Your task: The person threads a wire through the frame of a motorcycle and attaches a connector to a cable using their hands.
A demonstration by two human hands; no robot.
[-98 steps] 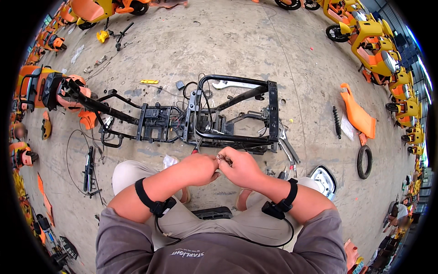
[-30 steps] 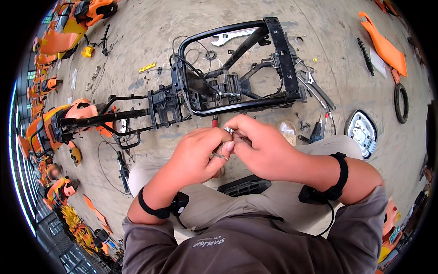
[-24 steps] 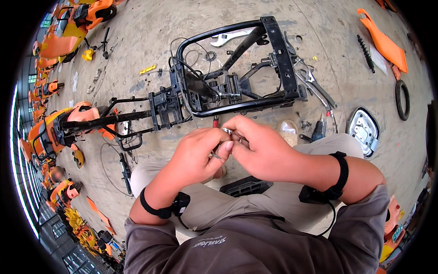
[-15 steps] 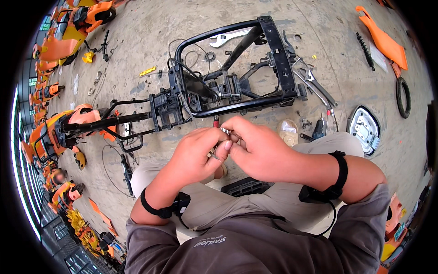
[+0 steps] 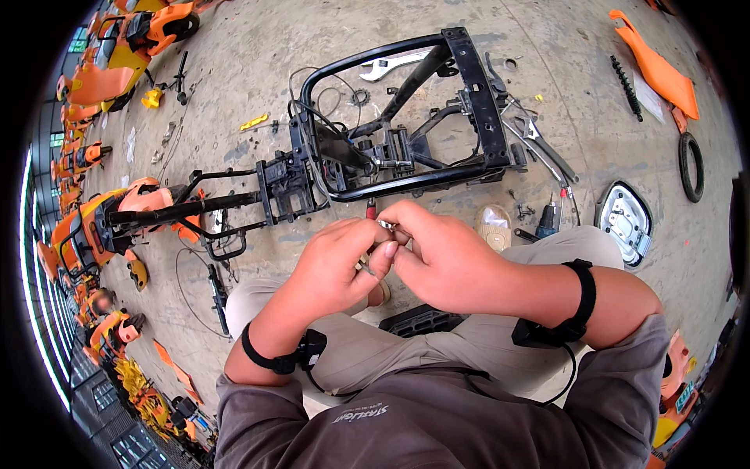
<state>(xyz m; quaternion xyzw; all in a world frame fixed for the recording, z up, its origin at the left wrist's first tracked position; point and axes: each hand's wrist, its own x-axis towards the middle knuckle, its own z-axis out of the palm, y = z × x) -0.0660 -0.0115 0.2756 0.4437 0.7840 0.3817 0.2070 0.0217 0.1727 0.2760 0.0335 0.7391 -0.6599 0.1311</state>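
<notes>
My left hand (image 5: 332, 262) and my right hand (image 5: 445, 258) meet in front of me, both closed with the fingertips pinched together. Between the fingertips shows a small silver metal piece (image 5: 386, 225), mostly covered, so its kind is unclear. Just beyond it a red piece with a dark tip (image 5: 371, 208) points toward the frame; whether it joins the silver piece is hidden. Directly ahead of both hands lies a black vehicle frame (image 5: 406, 187), its near tube close to my fingers but apart from them.
An adjustable wrench (image 5: 383, 67) lies behind the frame, another wrench (image 5: 534, 133) to its right. A power drill (image 5: 548, 219) and a white-lined shell (image 5: 623, 223) sit at right, near an orange body panel (image 5: 655, 66). Orange scooters (image 5: 98, 82) line the left side.
</notes>
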